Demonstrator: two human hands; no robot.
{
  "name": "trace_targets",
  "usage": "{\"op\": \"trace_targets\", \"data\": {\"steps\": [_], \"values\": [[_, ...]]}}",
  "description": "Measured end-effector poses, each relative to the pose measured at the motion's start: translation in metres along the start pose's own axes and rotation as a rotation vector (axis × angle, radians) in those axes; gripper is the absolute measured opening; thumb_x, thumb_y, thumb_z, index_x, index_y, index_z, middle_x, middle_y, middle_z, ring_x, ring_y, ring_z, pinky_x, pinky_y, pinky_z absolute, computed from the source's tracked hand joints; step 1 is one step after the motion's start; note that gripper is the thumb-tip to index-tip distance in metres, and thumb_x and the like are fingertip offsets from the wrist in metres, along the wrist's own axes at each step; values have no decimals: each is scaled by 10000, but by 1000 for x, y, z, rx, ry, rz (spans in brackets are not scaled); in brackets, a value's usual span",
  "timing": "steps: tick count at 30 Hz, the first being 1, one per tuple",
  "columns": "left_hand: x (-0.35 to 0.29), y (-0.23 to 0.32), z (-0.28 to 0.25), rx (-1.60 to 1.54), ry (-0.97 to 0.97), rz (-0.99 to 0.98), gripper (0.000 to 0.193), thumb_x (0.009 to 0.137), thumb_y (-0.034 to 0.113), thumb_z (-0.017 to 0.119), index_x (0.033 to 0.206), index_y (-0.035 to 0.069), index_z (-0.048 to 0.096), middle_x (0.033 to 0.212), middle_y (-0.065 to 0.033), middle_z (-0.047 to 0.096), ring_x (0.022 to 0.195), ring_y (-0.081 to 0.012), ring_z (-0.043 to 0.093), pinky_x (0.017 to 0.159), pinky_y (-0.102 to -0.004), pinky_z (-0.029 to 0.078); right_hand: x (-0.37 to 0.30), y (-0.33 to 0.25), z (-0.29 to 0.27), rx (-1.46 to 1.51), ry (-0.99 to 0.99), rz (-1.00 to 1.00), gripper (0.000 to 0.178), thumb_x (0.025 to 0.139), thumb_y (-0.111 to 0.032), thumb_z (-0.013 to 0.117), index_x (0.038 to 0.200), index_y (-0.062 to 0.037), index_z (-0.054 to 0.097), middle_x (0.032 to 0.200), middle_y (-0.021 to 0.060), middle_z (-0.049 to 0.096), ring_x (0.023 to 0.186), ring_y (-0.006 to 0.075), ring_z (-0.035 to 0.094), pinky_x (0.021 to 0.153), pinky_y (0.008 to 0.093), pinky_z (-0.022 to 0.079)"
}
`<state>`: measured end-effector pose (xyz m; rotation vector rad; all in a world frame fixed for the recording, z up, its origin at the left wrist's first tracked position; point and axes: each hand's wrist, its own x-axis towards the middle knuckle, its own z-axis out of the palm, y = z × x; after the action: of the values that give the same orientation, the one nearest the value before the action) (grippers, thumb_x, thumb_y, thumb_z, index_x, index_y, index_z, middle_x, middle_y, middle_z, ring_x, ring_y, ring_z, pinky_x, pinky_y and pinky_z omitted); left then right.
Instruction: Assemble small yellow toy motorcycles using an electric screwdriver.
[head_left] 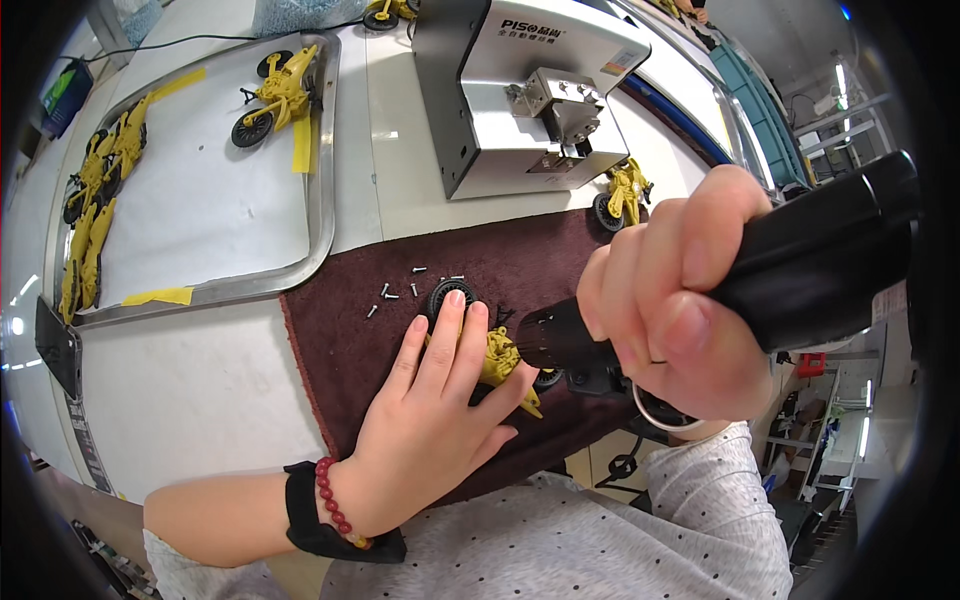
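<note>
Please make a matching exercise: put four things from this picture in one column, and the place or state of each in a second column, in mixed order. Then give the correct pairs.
Things:
1. left hand
2. right hand
3. loose screws
4. metal tray

Places or states:
A. lying scattered on the brown cloth
B. pressing flat on the yellow toy motorcycle
C. holding finished yellow motorcycles at the table's far left
D. gripping the black electric screwdriver

Pairs: 1-B, 2-D, 3-A, 4-C

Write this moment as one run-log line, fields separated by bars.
left hand: presses yellow toy motorcycle on brown mat | right hand: grips black electric screwdriver | loose screws nearby
</note>
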<state>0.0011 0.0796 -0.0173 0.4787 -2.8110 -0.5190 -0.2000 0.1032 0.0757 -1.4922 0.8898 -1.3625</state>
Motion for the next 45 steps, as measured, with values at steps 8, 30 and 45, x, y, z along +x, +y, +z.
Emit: {"op": "trace_targets", "data": {"steps": [8,30,45], "values": [[2,-1,-1,-82,36,14,561,753,374,725,1280,254,572,1406,-272,359,1333,-450,334,1061,-551,327,-6,-39,-15,195,177,-345,267,863,-99,614,1089,-54,480,716,-16,508,592,102,507,626,283,390],[4,-5,-3,-62,2,45,560,779,401,685,1305,258,555,1396,-271,379,1334,-464,323,1073,-584,268,65,-13,-11,-105,867,-502,354,810,-179,608,1096,-7,489,616,25,461,513,150,477,569,305,445],[3,-6,-4,-63,9,42,551,777,389,697,1294,250,565,1403,-269,365,1332,-465,327,1066,-591,284,79,-27,-3,-210,767,-390,322,775,-121,632,1036,34,525,596,37,479,483,161,488,526,300,439]]}}
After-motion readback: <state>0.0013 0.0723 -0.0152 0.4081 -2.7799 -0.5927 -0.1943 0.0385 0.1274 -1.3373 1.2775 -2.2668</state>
